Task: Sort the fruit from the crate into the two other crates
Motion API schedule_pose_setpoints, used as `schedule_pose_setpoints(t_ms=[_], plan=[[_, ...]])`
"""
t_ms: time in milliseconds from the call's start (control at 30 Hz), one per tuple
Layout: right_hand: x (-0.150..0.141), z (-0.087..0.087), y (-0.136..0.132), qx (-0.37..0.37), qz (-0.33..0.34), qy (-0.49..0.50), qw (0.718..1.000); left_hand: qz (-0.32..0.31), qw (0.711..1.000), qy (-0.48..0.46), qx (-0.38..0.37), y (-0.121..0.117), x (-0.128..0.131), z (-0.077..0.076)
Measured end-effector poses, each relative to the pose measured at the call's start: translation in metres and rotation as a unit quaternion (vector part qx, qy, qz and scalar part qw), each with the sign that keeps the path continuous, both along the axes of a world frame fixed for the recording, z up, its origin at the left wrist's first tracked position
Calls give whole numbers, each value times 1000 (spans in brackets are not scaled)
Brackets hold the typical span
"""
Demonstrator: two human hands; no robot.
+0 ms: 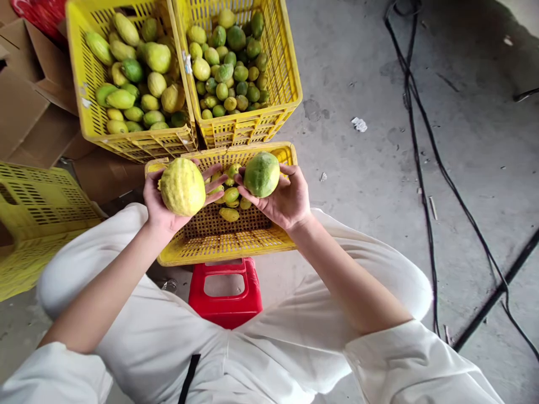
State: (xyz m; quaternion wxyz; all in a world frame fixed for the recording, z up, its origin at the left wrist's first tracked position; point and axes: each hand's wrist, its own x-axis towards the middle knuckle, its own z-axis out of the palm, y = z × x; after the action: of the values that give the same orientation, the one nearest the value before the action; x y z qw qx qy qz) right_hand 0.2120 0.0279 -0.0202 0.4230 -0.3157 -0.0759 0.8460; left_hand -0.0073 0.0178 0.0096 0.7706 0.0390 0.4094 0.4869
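Observation:
On my upturned left hand [156,205] rests a large, bumpy yellow lemon [182,187], the fingers stretched out to its right. My right hand [290,196] holds a smaller green lemon [261,174] with a yellowish patch, thumb and fingertips around its sides. Both hands are above a yellow plastic crate [227,245] between my knees. Inside that crate lie several small yellow-green lemons [229,214], partly hidden by my hands.
Two yellow crates stand ahead: the left crate [78,78] has larger yellow and green fruit, the right crate [290,62] smaller ones. Cardboard boxes [29,112] and another yellow crate [46,196] are at left. A red stool [227,306] is under me. Black cables [425,219] cross the floor at right.

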Motion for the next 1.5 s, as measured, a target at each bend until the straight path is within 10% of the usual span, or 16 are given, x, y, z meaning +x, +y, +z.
schedule_pose_setpoints(t_ms=[1500], plan=[[-2, -15, -2, -30, 1, -44, 999, 8, 999, 19, -42, 1, 5, -5]])
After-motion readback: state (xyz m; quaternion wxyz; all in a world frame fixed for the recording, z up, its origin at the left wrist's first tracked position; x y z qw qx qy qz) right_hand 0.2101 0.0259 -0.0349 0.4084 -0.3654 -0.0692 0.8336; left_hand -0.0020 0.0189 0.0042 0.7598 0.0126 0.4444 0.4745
